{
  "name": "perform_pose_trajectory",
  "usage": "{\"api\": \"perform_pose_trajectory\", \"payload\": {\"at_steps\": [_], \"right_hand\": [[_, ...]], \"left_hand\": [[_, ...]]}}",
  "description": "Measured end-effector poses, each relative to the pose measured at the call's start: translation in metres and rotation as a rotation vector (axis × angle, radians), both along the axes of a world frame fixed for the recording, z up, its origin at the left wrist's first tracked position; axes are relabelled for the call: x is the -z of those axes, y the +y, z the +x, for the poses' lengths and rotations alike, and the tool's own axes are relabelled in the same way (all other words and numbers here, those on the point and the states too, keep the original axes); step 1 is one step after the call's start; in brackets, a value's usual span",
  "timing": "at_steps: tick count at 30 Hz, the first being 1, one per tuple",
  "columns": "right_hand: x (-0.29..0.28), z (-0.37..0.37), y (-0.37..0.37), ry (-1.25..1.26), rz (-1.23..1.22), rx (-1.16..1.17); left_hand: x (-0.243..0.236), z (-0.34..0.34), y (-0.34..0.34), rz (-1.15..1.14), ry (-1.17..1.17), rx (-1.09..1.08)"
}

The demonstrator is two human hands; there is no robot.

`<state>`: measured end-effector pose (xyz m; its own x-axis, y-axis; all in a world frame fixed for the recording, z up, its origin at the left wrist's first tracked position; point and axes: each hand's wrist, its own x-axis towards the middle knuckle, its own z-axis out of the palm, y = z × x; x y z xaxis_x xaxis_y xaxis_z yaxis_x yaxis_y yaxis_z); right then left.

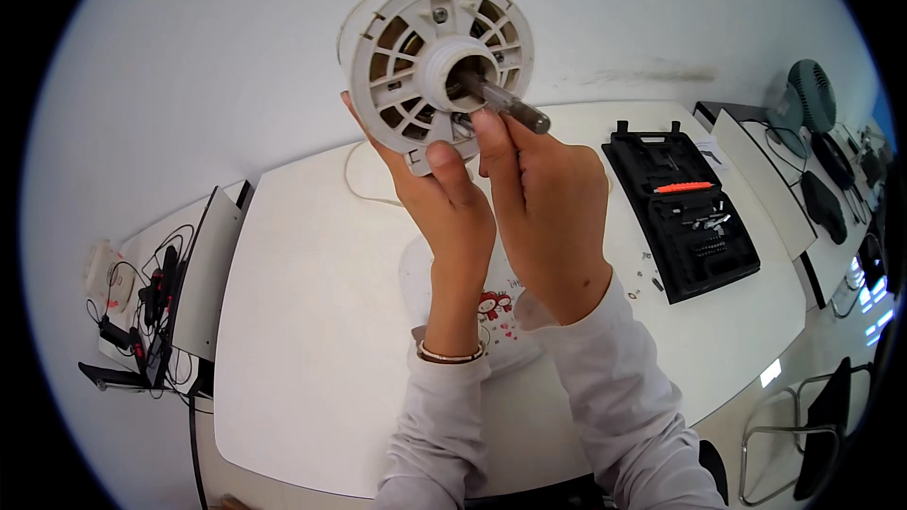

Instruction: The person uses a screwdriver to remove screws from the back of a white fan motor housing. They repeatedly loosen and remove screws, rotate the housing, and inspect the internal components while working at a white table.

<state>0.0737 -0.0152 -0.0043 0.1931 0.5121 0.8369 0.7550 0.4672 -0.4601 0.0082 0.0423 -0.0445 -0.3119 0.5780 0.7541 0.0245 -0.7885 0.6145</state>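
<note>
Raised above the table is a round white plastic motor housing (378, 90) with vent slots and a threaded collar round its centre. A metal shaft (515, 109) sticks out of the collar towards the right. My left hand (444, 194) grips the housing from below, its thumb on the front rim. Close under the shaft, my right hand (553, 198) is closed, thumb and fingers pinched together by the housing's lower front. A small shiny metal bit shows at its thumb tip; what exactly the fingers hold is hidden. Beneath my forearms lies a white piece (515, 349) with red cartoon prints.
An open black tool case (680, 269) with bits and an orange-red handle (683, 187) lies on the white table (302, 321) at right. Small loose metal parts (656, 283) lie beside it. A cable (354, 184) trails behind the housing. Side desks carry cords (156, 288) and a green fan (808, 99).
</note>
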Motion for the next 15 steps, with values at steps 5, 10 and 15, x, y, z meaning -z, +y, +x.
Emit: {"api": "perform_pose_trajectory", "payload": {"at_steps": [5,10,15], "right_hand": [[0.0,-0.005,-0.002,-0.02,-0.028,-0.034],[0.003,-0.004,-0.004,0.012,0.008,-0.152],[-0.002,-0.002,-0.02,0.075,-0.199,-0.239]], "left_hand": [[-0.005,0.004,-0.009,0.039,0.032,-0.097],[-0.021,0.015,-0.018,0.0,-0.078,-0.13],[-0.01,0.026,-0.003,0.011,-0.097,-0.294]]}}
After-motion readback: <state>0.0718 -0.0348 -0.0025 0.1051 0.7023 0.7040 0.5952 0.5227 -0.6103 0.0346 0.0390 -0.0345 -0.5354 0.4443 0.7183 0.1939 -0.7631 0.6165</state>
